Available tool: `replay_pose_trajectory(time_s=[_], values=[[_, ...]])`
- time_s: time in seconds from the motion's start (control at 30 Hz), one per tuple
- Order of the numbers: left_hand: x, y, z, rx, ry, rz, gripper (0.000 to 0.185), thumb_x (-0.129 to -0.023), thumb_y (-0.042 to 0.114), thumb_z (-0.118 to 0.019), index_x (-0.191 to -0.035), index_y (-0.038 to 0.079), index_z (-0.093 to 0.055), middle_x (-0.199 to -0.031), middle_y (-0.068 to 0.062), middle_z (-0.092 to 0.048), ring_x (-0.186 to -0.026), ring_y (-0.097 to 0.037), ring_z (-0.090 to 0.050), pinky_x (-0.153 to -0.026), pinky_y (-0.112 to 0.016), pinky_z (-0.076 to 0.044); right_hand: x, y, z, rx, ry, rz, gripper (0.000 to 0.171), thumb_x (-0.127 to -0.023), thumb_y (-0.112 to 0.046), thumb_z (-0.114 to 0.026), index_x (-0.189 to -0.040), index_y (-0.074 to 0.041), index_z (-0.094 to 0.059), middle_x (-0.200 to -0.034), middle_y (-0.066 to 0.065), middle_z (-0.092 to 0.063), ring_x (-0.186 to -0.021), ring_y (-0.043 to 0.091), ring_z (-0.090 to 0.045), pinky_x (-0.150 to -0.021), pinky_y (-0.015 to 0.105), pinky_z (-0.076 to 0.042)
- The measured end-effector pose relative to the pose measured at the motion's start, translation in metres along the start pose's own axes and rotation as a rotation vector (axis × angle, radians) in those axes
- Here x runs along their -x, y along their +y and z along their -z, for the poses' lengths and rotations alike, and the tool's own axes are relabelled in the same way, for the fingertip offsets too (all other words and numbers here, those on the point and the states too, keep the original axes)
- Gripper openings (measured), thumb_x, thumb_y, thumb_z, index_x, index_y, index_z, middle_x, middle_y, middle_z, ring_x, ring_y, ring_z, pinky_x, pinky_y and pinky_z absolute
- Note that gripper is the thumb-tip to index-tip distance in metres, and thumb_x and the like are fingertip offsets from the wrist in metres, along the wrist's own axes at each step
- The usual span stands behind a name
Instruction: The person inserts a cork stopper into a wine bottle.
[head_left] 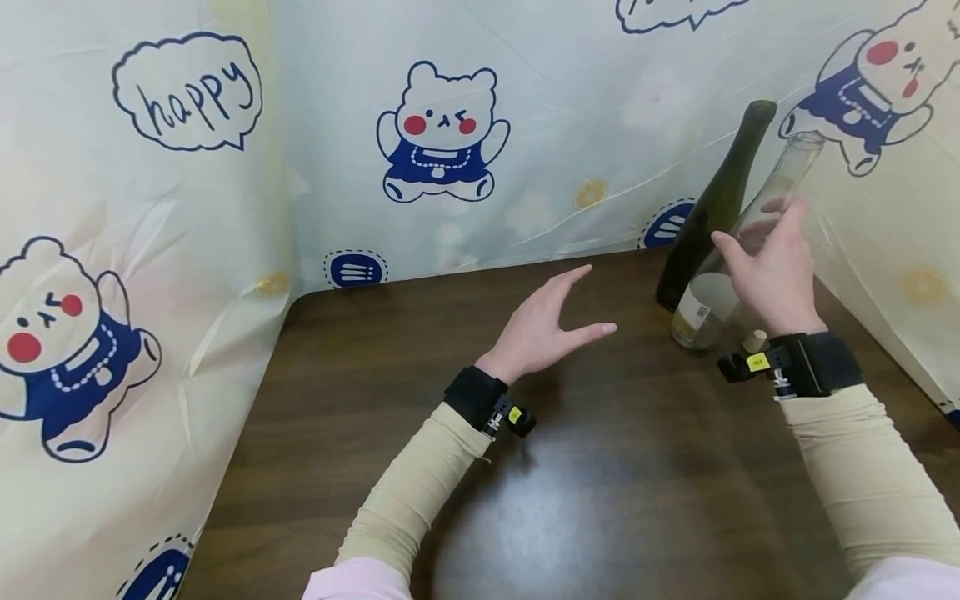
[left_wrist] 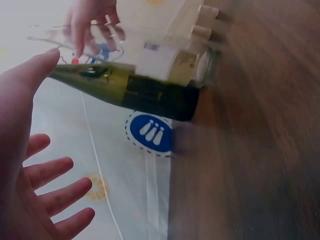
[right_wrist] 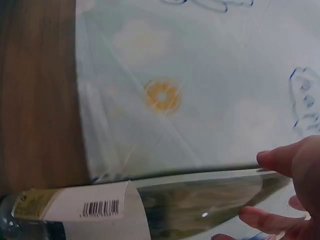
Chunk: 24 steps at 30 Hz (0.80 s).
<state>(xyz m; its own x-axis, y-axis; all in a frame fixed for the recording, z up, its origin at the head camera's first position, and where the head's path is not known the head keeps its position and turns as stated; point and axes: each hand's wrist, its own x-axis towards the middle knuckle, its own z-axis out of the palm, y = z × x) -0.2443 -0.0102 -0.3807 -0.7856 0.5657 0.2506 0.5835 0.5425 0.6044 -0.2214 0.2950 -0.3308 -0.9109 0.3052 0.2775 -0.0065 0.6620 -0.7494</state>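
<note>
Head: backdrop sheet (head_left: 225,250) reads "happy" in a speech bubble. Right hand (head_left: 772,271) grips the clear bottle (head_left: 738,250) at its upper body; bottle stands on the table (head_left: 450,417), looks empty, white label with barcode low down, text too small to read. Green bottle (head_left: 712,208) touching just behind it. Cork (head_left: 755,340) just beside the clear bottle's base. Left hand (head_left: 543,325) well left of it, fingers spread, holding nothing.

Left wrist: blurred; both bottles visible, contents unclear.

Right wrist: barcode on label (right_wrist: 85,207), digits unreadable; bottle cut off at the frame edge.
</note>
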Motion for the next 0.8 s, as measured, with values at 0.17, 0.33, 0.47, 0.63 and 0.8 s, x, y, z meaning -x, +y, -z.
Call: replay_pose_trajectory(time_s=[0.17,0.33,0.47,0.63,0.8], values=[[-0.001,0.015,-0.002,0.025,-0.003,-0.023,0.09,-0.09,0.069,-0.063,-0.161,0.027,-0.028,-0.161,0.008,-0.034,-0.143,-0.006,-0.033,-0.112,-0.037,-0.035,0.016,-0.043,-0.004,-0.069,-0.023,0.177,0.068,-0.098,-0.041,-0.066,-0.147,-0.011,-0.029,-0.124,0.019,-0.062,-0.105,0.037,-0.063,-0.076,0.035,-0.051],[0.001,0.026,-0.004,0.107,0.069,-0.042,0.101,-0.084,0.068,-0.071,-0.162,0.031,-0.019,-0.159,0.011,-0.033,-0.137,-0.005,-0.04,-0.106,-0.035,-0.042,0.036,-0.086,-0.03,-0.176,-0.142,0.337,0.062,-0.097,-0.034,-0.071,-0.139,-0.006,-0.034,-0.115,0.016,-0.066,-0.102,0.035,-0.069,-0.08,0.049,-0.055],[0.012,0.019,-0.001,0.176,0.176,-0.062,0.094,-0.083,0.057,-0.08,-0.158,0.03,-0.029,-0.149,0.011,-0.047,-0.127,-0.004,-0.05,-0.099,-0.033,-0.046,0.05,-0.105,-0.059,-0.266,-0.272,0.426,0.06,-0.097,-0.029,-0.072,-0.138,-0.007,-0.034,-0.114,0.013,-0.066,-0.1,0.029,-0.071,-0.078,0.048,-0.057],[0.03,0.001,0.006,0.221,0.28,-0.075,0.082,-0.084,0.037,-0.086,-0.15,0.022,-0.041,-0.14,0.009,-0.058,-0.123,-0.004,-0.054,-0.097,-0.034,-0.048,0.06,-0.121,-0.085,-0.329,-0.397,0.472,0.06,-0.096,-0.024,-0.074,-0.138,-0.007,-0.034,-0.116,0.012,-0.065,-0.104,0.027,-0.07,-0.085,0.049,-0.056],[0.043,-0.011,0.008,0.25,0.301,-0.072,0.078,-0.086,0.03,-0.085,-0.148,0.016,-0.04,-0.143,0.004,-0.055,-0.129,-0.007,-0.051,-0.102,-0.037,-0.045,0.062,-0.128,-0.101,-0.27,-0.452,0.511,0.061,-0.095,-0.028,-0.076,-0.136,-0.009,-0.035,-0.113,0.007,-0.067,-0.105,0.022,-0.069,-0.085,0.043,-0.056]])
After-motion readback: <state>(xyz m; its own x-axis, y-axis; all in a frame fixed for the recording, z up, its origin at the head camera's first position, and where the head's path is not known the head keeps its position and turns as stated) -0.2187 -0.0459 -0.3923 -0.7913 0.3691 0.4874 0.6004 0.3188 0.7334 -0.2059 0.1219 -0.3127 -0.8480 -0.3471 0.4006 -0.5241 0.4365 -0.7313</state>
